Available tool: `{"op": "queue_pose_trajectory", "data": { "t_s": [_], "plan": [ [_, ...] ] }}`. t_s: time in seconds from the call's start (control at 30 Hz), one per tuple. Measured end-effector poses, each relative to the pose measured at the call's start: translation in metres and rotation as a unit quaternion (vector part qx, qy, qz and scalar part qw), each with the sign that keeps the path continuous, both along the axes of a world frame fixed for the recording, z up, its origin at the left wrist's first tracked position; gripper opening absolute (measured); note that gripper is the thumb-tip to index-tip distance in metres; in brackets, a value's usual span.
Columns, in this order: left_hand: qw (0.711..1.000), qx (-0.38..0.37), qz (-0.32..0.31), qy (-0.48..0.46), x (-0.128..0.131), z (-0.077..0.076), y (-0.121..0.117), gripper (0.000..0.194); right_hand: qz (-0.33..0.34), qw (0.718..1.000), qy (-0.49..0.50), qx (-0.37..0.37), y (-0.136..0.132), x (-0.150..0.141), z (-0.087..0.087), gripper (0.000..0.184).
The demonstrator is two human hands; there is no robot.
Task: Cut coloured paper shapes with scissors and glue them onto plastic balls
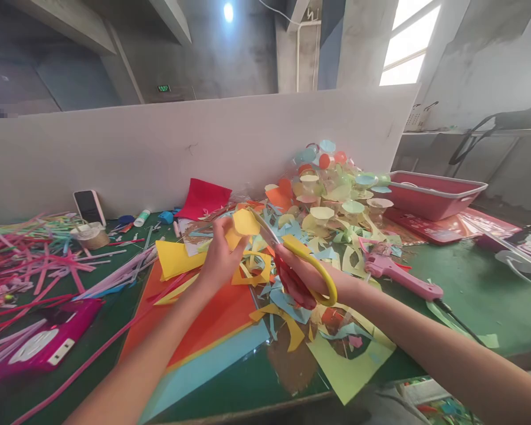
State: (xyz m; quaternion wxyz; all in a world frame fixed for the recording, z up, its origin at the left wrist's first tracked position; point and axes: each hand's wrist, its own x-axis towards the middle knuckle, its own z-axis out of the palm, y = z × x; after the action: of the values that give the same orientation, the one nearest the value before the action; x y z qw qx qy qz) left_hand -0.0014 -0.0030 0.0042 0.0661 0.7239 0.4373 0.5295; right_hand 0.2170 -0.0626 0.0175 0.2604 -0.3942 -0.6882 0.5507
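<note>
1. The right hand [301,276] gripped yellow-and-red scissors [312,258] just right of the frame's centre; the left hand [221,254] pinched a small piece of yellow paper [246,222] at the centre, the blades close at its right edge.
2. A green table [482,301] spread across the lower frame.
3. An orange sheet [221,313] lay left of bottom centre.
4. A red basin [438,199] stood at the right.
5. A pink corded tool [402,277] lay right of centre.
6. A phone [88,208] stood at middle left.
</note>
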Motion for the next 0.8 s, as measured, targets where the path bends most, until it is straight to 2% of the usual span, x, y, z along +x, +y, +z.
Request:
{"op": "queue_pose_trajectory", "data": {
  "t_s": [0.27,0.4,0.5,0.67,0.8],
  "plan": [
    [1.000,0.011,0.004,0.012,0.001,-0.002,0.001,0.045,-0.015,1.000,-0.015,0.008,-0.004,0.002,0.008,0.081],
    [0.999,0.036,0.013,0.021,-0.003,0.000,0.001,0.046,-0.020,0.998,0.023,-0.050,-0.002,0.000,0.008,0.069],
    [0.999,0.030,0.007,0.028,-0.006,0.000,0.002,0.047,0.007,0.995,0.052,-0.084,-0.003,0.000,0.013,0.062],
    [0.999,0.028,0.000,0.032,-0.007,-0.001,0.002,0.046,0.031,0.996,0.050,-0.067,-0.009,0.003,0.022,0.063],
    [0.999,0.032,0.000,0.034,-0.007,-0.002,0.002,0.047,0.035,0.995,0.055,-0.072,-0.008,0.002,0.020,0.063]
  ]
}}
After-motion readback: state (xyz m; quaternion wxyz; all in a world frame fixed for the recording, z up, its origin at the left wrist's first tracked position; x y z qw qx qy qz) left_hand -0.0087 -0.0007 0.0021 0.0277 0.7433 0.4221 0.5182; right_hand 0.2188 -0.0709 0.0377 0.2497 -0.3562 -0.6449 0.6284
